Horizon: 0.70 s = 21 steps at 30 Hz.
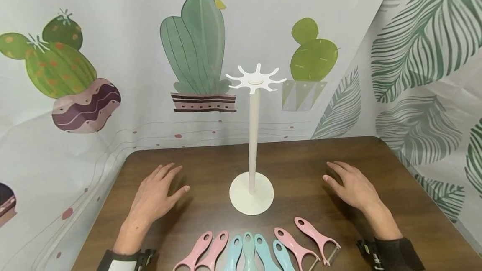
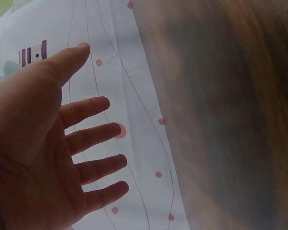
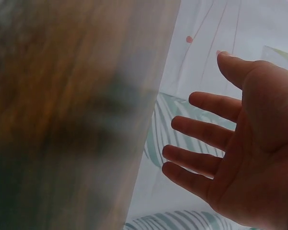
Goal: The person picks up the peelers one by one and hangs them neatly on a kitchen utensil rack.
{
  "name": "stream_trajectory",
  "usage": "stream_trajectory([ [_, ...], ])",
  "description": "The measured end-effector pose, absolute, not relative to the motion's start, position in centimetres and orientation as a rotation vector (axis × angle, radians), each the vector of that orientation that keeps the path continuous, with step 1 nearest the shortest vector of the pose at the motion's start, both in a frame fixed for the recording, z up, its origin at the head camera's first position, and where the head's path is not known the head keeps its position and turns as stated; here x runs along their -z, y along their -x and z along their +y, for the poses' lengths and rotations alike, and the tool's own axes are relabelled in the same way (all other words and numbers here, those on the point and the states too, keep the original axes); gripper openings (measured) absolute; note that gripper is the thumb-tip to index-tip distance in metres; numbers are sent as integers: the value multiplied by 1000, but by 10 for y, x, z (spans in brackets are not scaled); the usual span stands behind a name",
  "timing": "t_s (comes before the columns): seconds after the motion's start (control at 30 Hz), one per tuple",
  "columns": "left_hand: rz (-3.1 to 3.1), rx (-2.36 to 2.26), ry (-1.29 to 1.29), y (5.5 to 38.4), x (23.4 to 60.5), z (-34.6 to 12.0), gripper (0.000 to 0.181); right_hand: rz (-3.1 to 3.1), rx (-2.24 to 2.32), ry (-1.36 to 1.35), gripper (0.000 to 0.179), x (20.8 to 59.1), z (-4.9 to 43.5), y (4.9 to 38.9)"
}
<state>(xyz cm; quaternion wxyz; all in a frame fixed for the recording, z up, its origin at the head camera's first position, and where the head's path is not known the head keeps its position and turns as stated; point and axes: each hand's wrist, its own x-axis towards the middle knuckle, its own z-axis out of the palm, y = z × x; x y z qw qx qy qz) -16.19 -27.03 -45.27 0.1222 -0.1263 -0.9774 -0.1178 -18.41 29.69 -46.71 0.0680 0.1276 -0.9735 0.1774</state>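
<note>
In the head view my left hand (image 1: pixel 153 193) is at the left of the brown table, fingers extended and thumb apart, holding nothing. My right hand (image 1: pixel 354 185) mirrors it at the right, also with bare, extended fingers. Both wrist views show the palms, the left palm (image 2: pixel 38 139) and the right palm (image 3: pixel 259 143), with spread fingers. Between the hands stands a white rack (image 1: pixel 253 145) with a round base, a post and a star-shaped top of several hooks. Along the near edge lie several peelers: pink ones such as this pink peeler (image 1: pixel 316 235), and blue-green ones such as this green peeler (image 1: pixel 248 250).
The dark wood table (image 1: pixel 203 170) has rounded far corners. Behind it hangs a white cloth (image 1: pixel 260 20) printed with cacti and leaves. Some peelers are cut off by the lower frame edge. The rack's hooks carry nothing.
</note>
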Motion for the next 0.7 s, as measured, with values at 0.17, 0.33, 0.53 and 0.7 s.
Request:
stream_trajectory([
  [0.17,-2853,342,378,162,452,-267,67,-2959,-540,-374,58,463,292,182],
  [0.33,-2868,357,388,161,451,-262,66,-2957,-529,-395,56,463,290,182],
  [0.53,-2866,365,416,160,453,-254,67,-2951,-527,-415,55,464,285,181],
  [0.7,-2874,394,435,157,455,-247,68,-2943,-537,-453,55,463,279,180],
])
